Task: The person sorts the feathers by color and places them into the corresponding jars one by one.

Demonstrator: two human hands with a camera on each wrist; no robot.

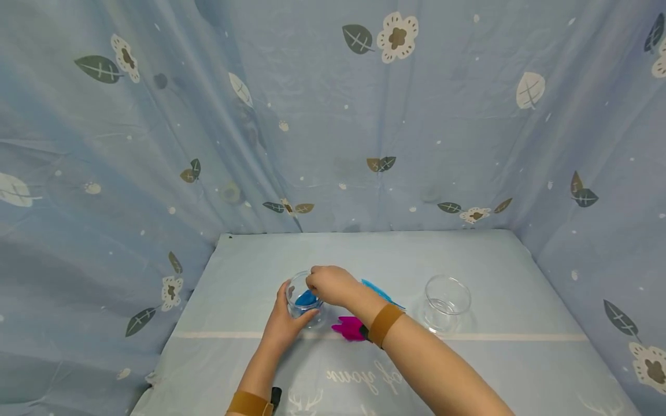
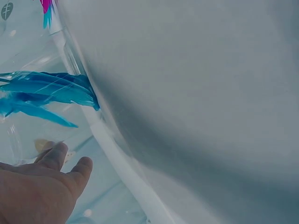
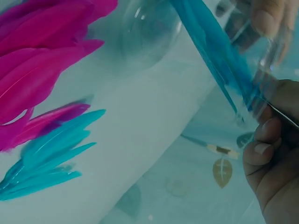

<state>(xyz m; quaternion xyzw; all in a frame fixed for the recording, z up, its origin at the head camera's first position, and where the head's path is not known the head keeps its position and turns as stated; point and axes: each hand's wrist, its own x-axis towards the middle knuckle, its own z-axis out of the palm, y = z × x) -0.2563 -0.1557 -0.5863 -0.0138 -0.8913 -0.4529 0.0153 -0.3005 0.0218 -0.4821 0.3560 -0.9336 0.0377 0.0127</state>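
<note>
The left hand [image 1: 283, 323] grips a clear, round glass cup [image 1: 298, 283], with the thumb on the near side and the other fingers around the far left side. The cup is located left of centre on the table [image 1: 250, 254], which is covered with a pale blue cloth. Whether the cup's base touches the cloth cannot be determined.

The right hand [image 1: 333, 285] is positioned at the cup's rim. Its fingers are curled close together and pinch the stem end of the vivid blue feathers [image 1: 306, 299]. The vane portion of these feathers is inside the cup, visible through the glass wall.

Loose items on the cloth:
- Bright magenta feathers [image 1: 347, 327], just right of the cup, partly covered by the right wrist.
- A bunch of slender turquoise feathers [image 3: 51, 154], beside the magenta feathers; it lies partly behind the right forearm in the head view.
- A second clear, round glass vessel [image 1: 447, 303], upright, well apart on the right.

A brown strap [image 1: 385, 325] encircles the right wrist; a matching brown band [image 1: 251, 403] encircles the left. A blue curtain [image 1: 333, 115] printed with leaves and flowers stands behind the table.
</note>
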